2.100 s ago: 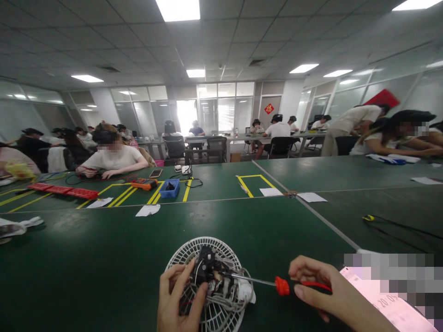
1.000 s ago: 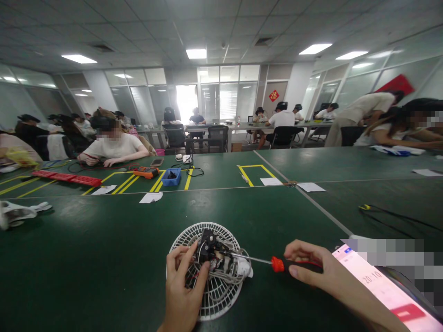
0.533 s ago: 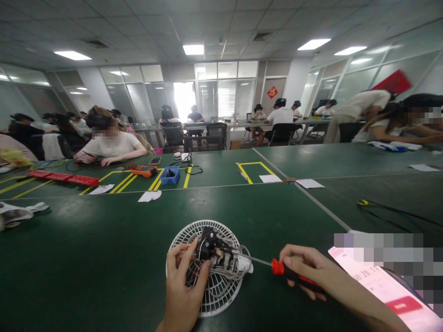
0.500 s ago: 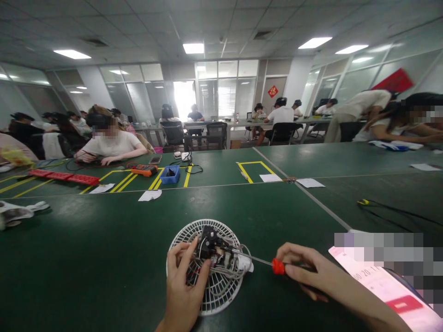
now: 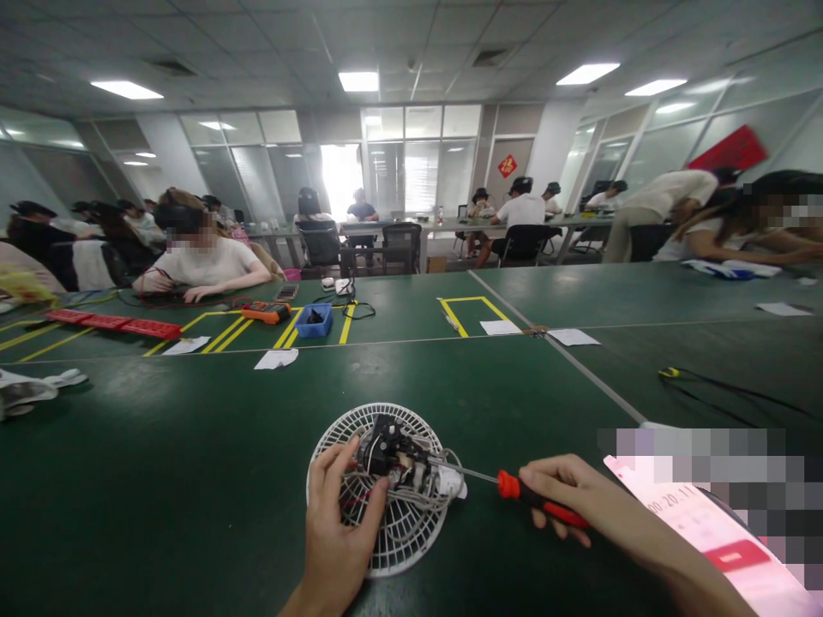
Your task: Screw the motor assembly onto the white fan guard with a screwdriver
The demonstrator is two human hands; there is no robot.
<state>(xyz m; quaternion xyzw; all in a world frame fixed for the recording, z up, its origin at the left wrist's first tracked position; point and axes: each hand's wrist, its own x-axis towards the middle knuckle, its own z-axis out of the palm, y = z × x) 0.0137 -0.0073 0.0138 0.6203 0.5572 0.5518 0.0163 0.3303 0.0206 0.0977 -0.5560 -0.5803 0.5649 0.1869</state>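
Judging remotely, I'd call the black motor assembly (image 5: 384,447) atop the round white plastic grille (image 5: 399,561) uncovered but unfinished, my left hand (image 5: 339,533) holding it between half-spread thumb and fingers, my right hand (image 5: 573,487) wrapped around the red-and-black screwdriver (image 5: 509,485) reaching in from the grille's right.

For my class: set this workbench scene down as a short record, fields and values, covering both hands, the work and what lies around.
Left hand: thumb and fingers beside the black-and-grey wired assembly; grip unclear
Right hand: holding the red-and-black-handled screwdriver
Metal shaft: pointing left toward the assembly; tip hidden
Support: round white slatted grille beneath the assembly, on the green tabletop
Nearby right: phone with pink-lit screen
Farther left: blue plastic tray, orange-and-black multimeter
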